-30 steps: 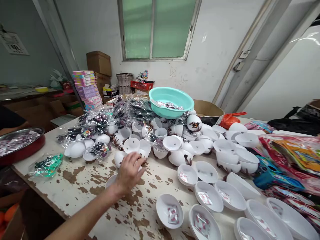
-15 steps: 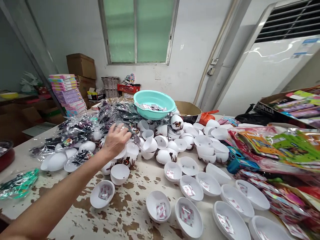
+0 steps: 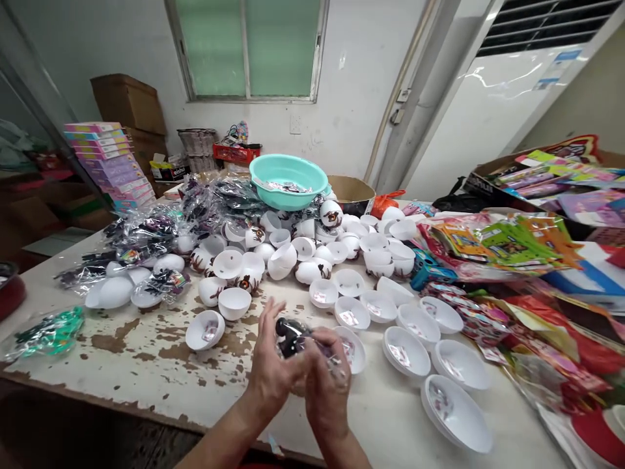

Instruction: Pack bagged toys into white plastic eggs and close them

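My left hand (image 3: 268,365) and my right hand (image 3: 328,381) are together over the front of the table, closed around a black toy in a clear plastic bag (image 3: 291,335). The left fingers point upward along its side, and the right fingers wrap its right end, hiding part of it. Just right of my hands, partly covered, is a white half-shell cup (image 3: 356,352) with a small printed packet in it. Several more such cups (image 3: 405,352) with packets stand to the right. A single cup with a packet (image 3: 205,330) leans to the left.
White egg shells with brown printing (image 3: 247,277) crowd the table's middle. Bagged dark toys (image 3: 146,234) pile up at the left, beside a green bagged item (image 3: 49,332). A turquoise basin (image 3: 289,195) stands behind. Colourful packages (image 3: 502,241) cover the right side.
One hand was over the pile of bagged toys at the back left. Now both hands are near the front, holding a bagged black toy. The view has shifted right and down.
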Demonstrator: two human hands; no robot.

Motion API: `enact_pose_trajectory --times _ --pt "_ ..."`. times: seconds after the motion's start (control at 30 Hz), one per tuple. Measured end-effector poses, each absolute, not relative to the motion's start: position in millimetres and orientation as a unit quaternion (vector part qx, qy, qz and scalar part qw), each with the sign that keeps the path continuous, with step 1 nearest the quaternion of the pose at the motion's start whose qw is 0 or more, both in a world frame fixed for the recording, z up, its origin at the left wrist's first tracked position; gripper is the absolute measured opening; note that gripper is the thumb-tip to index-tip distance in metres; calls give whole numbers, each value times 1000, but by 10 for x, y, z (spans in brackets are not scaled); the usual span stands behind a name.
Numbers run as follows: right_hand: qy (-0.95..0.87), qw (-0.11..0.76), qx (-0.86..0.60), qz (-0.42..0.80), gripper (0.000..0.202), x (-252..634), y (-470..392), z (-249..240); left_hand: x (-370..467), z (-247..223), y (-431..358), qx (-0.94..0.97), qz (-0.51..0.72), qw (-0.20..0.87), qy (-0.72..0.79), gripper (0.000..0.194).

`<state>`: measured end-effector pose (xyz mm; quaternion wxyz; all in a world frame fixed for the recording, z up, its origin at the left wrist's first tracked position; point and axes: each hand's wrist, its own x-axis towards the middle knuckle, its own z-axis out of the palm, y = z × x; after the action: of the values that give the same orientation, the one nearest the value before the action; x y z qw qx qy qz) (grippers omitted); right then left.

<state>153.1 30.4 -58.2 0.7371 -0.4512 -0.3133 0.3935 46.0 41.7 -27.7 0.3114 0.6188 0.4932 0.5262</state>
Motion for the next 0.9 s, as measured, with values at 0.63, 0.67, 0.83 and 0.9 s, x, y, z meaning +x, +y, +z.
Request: enact_pose_trajectory --times 0.63,0.67,0.83,0.9 --pt "-33 714 -338 612 45 1436 127 -482 575 -384 272 605 585 295 452 45" --pt "-50 709 -332 620 44 1396 85 -496 527 -362 279 600 572 321 458 31" --pt "-79 626 -280 723 63 1317 -189 -477 269 -309 133 628 561 246 480 13" --pt "-91 605 -310 728 65 1308 -260 -539 225 -334 -15 677 560 184 441 3"
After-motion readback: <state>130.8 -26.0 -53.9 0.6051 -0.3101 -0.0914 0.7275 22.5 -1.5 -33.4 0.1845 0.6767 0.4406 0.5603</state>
